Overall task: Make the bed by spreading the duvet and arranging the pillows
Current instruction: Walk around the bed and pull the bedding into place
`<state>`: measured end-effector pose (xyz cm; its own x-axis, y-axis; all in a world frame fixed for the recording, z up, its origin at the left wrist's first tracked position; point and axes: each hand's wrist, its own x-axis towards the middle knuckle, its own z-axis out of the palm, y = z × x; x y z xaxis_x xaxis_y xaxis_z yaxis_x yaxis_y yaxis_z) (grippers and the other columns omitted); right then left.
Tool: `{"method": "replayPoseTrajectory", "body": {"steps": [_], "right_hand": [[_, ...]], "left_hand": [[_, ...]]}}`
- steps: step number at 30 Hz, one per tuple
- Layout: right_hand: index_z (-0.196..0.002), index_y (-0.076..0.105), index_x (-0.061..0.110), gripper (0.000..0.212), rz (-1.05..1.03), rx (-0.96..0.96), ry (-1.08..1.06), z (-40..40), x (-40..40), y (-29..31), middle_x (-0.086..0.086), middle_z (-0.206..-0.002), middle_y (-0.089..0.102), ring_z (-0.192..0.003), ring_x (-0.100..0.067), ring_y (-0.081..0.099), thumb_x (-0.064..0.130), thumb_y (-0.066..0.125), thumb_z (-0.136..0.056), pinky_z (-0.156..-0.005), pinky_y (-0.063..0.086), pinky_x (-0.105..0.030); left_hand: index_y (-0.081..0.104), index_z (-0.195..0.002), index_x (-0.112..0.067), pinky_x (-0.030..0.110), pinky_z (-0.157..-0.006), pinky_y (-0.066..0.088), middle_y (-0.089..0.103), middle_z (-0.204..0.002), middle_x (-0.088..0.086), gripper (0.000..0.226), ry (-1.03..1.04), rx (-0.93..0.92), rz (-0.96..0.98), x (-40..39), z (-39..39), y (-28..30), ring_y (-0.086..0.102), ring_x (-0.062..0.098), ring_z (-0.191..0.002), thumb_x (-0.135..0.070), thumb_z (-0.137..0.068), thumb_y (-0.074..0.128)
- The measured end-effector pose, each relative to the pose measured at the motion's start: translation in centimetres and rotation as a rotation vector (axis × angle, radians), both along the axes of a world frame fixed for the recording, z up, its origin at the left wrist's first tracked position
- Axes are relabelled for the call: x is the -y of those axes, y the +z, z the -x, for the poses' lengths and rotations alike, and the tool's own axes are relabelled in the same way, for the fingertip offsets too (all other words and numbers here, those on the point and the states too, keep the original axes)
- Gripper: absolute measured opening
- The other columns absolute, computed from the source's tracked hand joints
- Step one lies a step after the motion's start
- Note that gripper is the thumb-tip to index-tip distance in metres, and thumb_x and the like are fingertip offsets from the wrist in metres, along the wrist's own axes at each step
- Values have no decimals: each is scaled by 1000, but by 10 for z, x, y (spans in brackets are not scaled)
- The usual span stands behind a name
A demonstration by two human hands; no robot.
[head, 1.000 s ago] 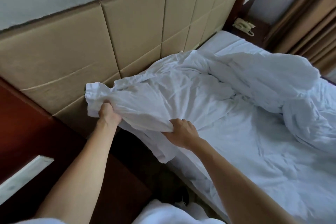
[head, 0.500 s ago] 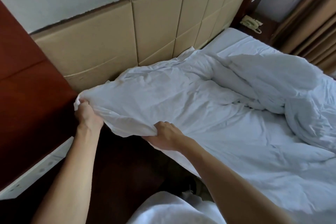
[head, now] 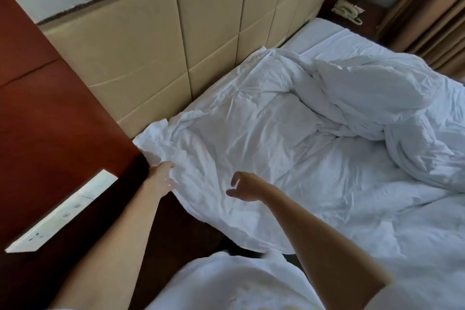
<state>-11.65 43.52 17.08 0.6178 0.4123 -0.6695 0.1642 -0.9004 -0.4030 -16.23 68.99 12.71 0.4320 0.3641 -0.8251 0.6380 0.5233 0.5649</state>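
left hand (head: 161, 178) at duvet (head: 251, 158) corner, 9 o'clock, grip unclear. right hand (head: 245, 187) loosely curled, empty, above duvet.

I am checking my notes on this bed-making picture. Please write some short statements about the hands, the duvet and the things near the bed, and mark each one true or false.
1. The right hand grips a fold of the duvet. False: it hovers above the fabric with loosely curled fingers and holds nothing.
2. The left hand is at the duvet's near corner, beside the wooden panel. True.
3. The duvet lies flat over the whole bed. False: it is bunched up in a heap on the far right.
4. A telephone sits on the far nightstand. True.
5. The headboard is dark blue. False: it is beige, padded in panels.
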Motion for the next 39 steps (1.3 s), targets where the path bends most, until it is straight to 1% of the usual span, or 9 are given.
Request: {"method": "replayPoseTrajectory", "body": {"steps": [3, 4, 9, 16, 20, 26, 31, 35, 39], "right_hand": [[-114, 60, 17, 31, 4, -35, -50, 4, 17, -1, -2, -121, 59, -110, -23, 58, 41, 57, -95, -88, 47, -34], [-114, 61, 16, 30, 4, -41, -64, 4, 24, 0, -2, -118, 59, -109, -22, 59, 40, 56, -96, -86, 46, -33], [-100, 59, 23, 18, 5, -33, -163, -1, 67, 4, -4, -94, 75, -84, -15, 71, 40, 55, -94, -89, 54, -34], [-96, 60, 22, 14, 12, 42, -260, -25, 139, 28, -6, -82, 75, -89, -17, 67, 34, 52, -93, -83, 54, -31], [-105, 61, 18, 21, 22, 64, -282, -43, 194, 37, -8, -90, 74, -89, -19, 69, 32, 50, -94, -82, 55, -33], [-108, 61, 18, 25, 46, 89, -248, -67, 298, 41, -5, -92, 72, -87, -16, 69, 36, 49, -94, -76, 51, -31], [-115, 60, 4, 33, 114, 151, -187, -98, 373, 58, -14, -111, 66, -100, -27, 65, 27, 44, -99, -76, 47, -32], [-114, 61, 2, 33, 112, 137, -181, -118, 404, 61, -15, -103, 71, -104, -26, 62, 25, 43, -99, -71, 42, -29], [-114, 61, 8, 31, 66, 137, -208, -143, 413, 59, -12, -101, 68, -102, -25, 63, 30, 47, -98, -76, 47, -32]], "left_hand": [[54, -90, -7, 34, -63, 44, 47, -87, 7, 3, -62, -33, 23, 24, 5, -7, 50, 22, -72, -9, -91, 52], [53, -85, -8, 33, -61, 44, 48, -83, 7, 7, -93, -32, 13, 33, 2, -8, 50, 21, -71, -6, -92, 51], [57, -86, -8, 33, -58, 44, 55, -76, 9, 16, -250, 40, -47, 76, -20, 0, 54, 22, -63, 1, -93, 45], [57, -78, -12, 25, -55, 41, 59, -73, 7, 23, -558, 120, -293, 149, -63, 26, 56, 19, -60, -3, -94, 43], [58, -82, -10, 23, -52, 41, 62, -74, 7, 21, -739, 121, -361, 201, -84, 35, 58, 18, -58, -3, -94, 42], [59, -88, -8, 23, -49, 44, 64, -78, 8, 18, -843, 85, -389, 294, -103, 42, 60, 18, -59, -4, -94, 42], [59, -87, -8, 22, -49, 44, 64, -77, 8, 18, -881, 152, -420, 367, -133, 58, 60, 19, -58, -4, -93, 43], [60, -88, -9, 23, -51, 46, 66, -80, 9, 17, -948, 142, -428, 394, -144, 63, 63, 18, -60, -6, -93, 45], [60, -90, -8, 24, -54, 46, 66, -80, 8, 16, -959, 130, -460, 400, -165, 63, 62, 19, -61, -7, -94, 45]]}}
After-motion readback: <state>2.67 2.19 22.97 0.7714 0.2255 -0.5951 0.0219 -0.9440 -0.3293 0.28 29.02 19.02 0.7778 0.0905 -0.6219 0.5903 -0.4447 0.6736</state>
